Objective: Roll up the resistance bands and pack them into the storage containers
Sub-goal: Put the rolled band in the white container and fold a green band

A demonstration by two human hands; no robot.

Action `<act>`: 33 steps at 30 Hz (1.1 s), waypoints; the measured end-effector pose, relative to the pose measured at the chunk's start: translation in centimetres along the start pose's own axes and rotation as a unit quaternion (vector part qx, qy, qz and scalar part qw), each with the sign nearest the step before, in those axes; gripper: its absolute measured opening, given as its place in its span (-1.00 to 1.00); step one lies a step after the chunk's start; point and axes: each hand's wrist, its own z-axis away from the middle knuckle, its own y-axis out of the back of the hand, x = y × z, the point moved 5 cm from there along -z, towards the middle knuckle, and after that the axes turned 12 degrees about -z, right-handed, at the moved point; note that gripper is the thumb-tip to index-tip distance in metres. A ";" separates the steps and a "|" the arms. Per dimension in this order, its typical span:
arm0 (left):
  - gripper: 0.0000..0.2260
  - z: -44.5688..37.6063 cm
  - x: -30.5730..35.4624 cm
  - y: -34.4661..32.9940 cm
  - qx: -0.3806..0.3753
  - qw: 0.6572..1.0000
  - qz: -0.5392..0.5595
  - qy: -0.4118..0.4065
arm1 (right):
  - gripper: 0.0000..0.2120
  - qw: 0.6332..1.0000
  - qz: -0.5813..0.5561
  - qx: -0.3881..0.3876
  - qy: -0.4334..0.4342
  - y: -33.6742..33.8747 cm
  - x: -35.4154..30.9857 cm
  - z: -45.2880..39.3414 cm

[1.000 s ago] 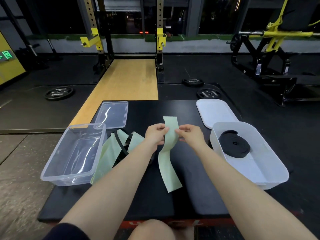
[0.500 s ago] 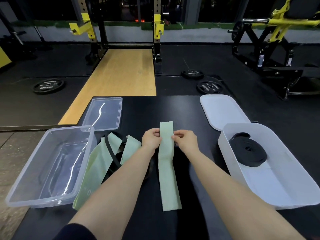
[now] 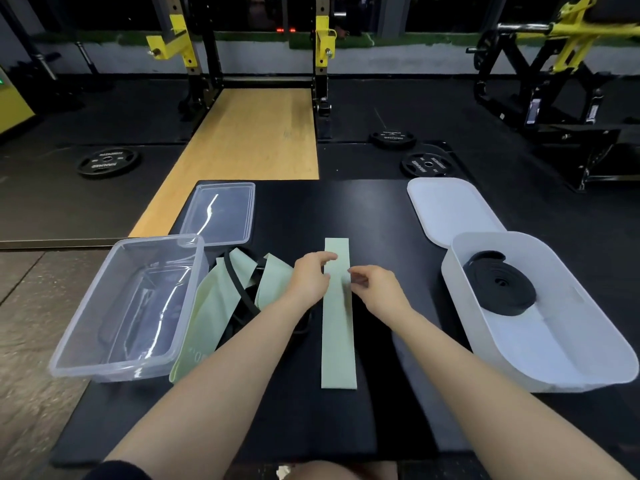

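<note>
On the black rubber mat (image 3: 363, 216), a flat pale-green resistance band (image 3: 337, 323) lies straight, running lengthwise away from the person, its near end square-cut and short of the mat's near edge. Bare mat lies on both long sides of this band. The left hand (image 3: 310, 277) rests at the band's left edge near its far end, fingertips touching the strip; the right hand (image 3: 375, 287) sits at the band's right edge, fingers loosely curled, and whether they pinch the strip cannot be told. The two hands are just apart, with the band between them.

Left of the band lies a loose heap of pale-green and black bands (image 3: 239, 292), touching a clear rectangular plastic tub (image 3: 86, 341) whose near-left corner overhangs the mat's left edge. Beyond the tub rests its clear flat lid (image 3: 221, 213). Right of the band stands a white oval plastic container (image 3: 588, 344) holding a coiled black band (image 3: 498, 289); its white lid (image 3: 446, 209) lies beyond it.

Faint print shows on the heap's nearest green band, unreadable.
</note>
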 end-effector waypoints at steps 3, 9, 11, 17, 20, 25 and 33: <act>-0.67 2.8 0.6 0.0 -0.001 0.998 -0.019 -0.066 | -0.72 0.997 0.052 -0.047 0.039 -0.5 0.0 2.1; -0.83 7.0 0.4 -1.0 -0.079 0.991 -0.065 -0.089 | -0.82 0.990 0.081 -0.097 0.065 -0.7 -0.2 5.7; -0.84 8.2 0.1 -1.3 -0.101 0.987 -0.086 -0.087 | -0.82 0.987 0.097 -0.113 0.068 -0.8 -0.2 6.8; -0.63 11.0 -0.4 -2.1 -0.174 0.955 -0.183 -0.158 | -0.81 0.974 0.126 -0.163 0.095 -1.2 -0.3 9.7; -0.61 12.1 -1.1 -2.5 -0.184 0.945 -0.208 -0.173 | -0.69 0.967 0.144 -0.183 0.102 -1.4 -0.4 11.0; -0.87 13.3 -1.1 -2.5 -0.136 0.956 -0.190 -0.178 | -0.77 0.958 0.190 -0.167 0.134 -1.6 -0.5 12.4; -0.93 14.6 -0.6 -2.4 -0.059 0.980 -0.141 -0.128 | -0.87 0.962 0.172 -0.164 0.136 -1.5 -0.2 13.5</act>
